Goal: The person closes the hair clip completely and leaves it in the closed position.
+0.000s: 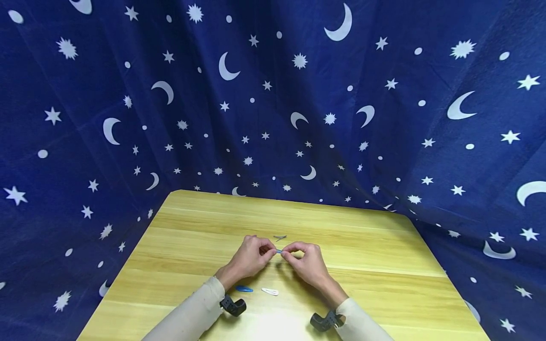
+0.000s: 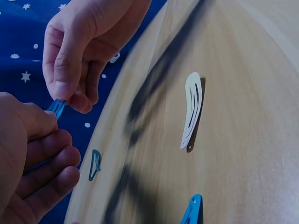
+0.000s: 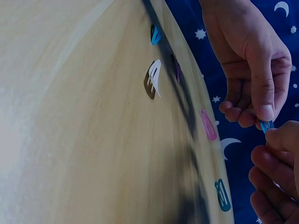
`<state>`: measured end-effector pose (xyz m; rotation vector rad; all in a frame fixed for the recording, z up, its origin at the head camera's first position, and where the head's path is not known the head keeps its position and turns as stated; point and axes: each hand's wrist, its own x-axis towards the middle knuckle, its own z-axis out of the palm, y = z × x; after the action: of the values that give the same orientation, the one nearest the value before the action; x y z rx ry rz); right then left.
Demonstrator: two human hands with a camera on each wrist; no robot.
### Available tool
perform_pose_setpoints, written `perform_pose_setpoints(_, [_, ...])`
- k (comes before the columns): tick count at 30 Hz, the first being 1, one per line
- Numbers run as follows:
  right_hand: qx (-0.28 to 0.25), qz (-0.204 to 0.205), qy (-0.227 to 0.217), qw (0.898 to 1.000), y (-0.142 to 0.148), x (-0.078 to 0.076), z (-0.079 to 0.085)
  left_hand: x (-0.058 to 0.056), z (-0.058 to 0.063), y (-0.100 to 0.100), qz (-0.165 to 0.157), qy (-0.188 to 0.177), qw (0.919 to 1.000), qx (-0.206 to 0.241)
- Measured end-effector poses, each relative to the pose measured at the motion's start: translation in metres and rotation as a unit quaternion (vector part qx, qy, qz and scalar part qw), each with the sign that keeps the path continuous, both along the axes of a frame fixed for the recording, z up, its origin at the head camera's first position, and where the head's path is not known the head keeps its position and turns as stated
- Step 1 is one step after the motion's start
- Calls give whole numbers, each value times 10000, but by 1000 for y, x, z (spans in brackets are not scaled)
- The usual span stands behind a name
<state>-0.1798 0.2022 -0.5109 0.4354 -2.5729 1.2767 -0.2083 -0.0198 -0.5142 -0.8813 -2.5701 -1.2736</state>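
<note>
Pinching one blue clip (image 1: 279, 251), both hands (image 1: 251, 255) (image 1: 308, 262) hover; a white clip (image 2: 189, 109) and teal clip (image 3: 224, 196) lie nearby.

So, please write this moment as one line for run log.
left hand: pinches one blue clip; right hand: pinches its other end; white clip: on table

- We reach in with the left forearm (image 1: 189, 310) from the lower left of the head view and the right forearm (image 1: 362, 322) from the lower right.
- Our left hand (image 1: 251, 256) angles inward, thumb and forefinger pinching.
- Our right hand (image 1: 310, 263) faces it in a matching pinch.
- We hold the two pinches just beside each other, the other fingers bent toward the palms.
</note>
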Motion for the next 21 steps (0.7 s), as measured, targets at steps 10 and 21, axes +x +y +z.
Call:
perform_pose_setpoints(10, [76, 116, -154, 9998, 0, 1, 2, -2, 2, -5, -96, -255, 9996, 100])
perform_pose_setpoints(21, [231, 237, -16, 9995, 1, 5, -5, -3, -2, -11, -391, -332, 9987, 15])
